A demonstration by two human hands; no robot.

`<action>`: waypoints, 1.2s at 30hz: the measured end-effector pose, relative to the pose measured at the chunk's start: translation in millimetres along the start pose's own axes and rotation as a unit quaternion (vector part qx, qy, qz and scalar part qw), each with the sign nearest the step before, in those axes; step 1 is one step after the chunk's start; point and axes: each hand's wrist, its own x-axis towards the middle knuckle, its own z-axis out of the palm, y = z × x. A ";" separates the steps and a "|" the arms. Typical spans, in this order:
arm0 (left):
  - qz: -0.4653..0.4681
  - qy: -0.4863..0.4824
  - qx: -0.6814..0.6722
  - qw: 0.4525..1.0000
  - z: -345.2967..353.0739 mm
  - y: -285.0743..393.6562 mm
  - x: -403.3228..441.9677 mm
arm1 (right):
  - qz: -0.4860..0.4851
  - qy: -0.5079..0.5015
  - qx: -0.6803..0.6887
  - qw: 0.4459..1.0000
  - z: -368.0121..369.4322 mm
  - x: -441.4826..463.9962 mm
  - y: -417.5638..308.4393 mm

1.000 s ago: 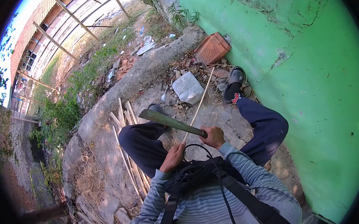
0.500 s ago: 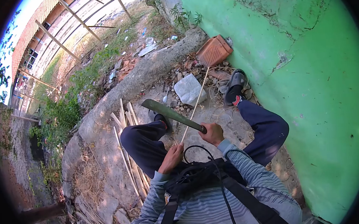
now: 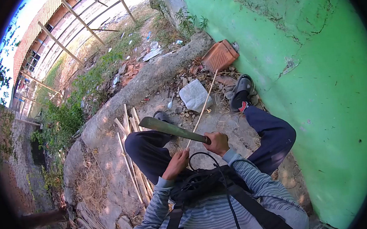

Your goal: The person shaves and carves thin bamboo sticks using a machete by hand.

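My right hand (image 3: 217, 143) is closed around the handle of a machete (image 3: 172, 129). Its broad dark blade points left across my lap, over my bent knee. In my left hand (image 3: 177, 163), the fingers pinch the near end of a thin pale strip, which looks like bamboo (image 3: 202, 113). That strip passes beneath the blade near the handle and runs away from me toward an orange hollow block (image 3: 220, 55). A small pale curl shows beside the strip, about halfway along. Whether the blade touches the strip, I cannot tell.
More pale strips (image 3: 129, 159) lie beside my leg on the left. A whitish stone block (image 3: 195, 95) sits among rubble ahead. A green wall (image 3: 317, 106) closes the right side, and a low rough curb (image 3: 136, 92) curves along the left.
The machete has shifted slightly toward me, its tip lower and farther left. My right hand has drawn back a little with it. A pale curl now shows beside the strip.
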 end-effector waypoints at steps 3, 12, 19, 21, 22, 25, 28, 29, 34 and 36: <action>0.018 0.001 -0.004 1.000 -0.7 -6.8 -7.0 | 0.036 0.017 -0.006 0.999 -10.6 15.0 15.6; 0.039 0.000 0.027 0.999 -1.2 -12.6 -10.4 | 0.000 0.014 -0.026 1.000 -13.1 10.3 2.4; 0.052 0.000 0.041 0.998 -13.3 -34.9 -10.4 | 0.033 0.033 0.017 0.999 -14.9 10.6 7.0; 0.041 0.000 0.020 0.999 -12.4 -31.5 -13.7 | 0.003 0.027 -0.019 0.999 -15.2 10.9 4.5; 0.055 0.015 0.049 0.997 -12.9 -35.0 -18.7 | 0.004 0.025 -0.018 1.000 -17.4 14.0 9.4; 0.073 0.036 0.083 0.993 -13.1 -32.7 -34.6 | 0.052 0.049 -0.033 0.997 -21.0 26.8 21.5; 0.076 0.031 0.077 0.994 -15.4 -32.5 -24.5 | 0.053 0.044 -0.008 0.998 -18.1 23.8 13.9; 0.070 0.026 0.069 0.995 -16.4 -35.2 -21.2 | 0.051 0.041 -0.009 0.998 -17.0 21.8 10.1; 0.098 0.060 0.123 0.986 -12.3 -31.5 -32.4 | 0.035 0.060 -0.023 0.997 -23.5 36.3 28.0; 0.107 0.064 0.131 0.983 -16.4 -40.6 -40.0 | 0.045 0.085 -0.020 0.995 -24.7 43.6 37.0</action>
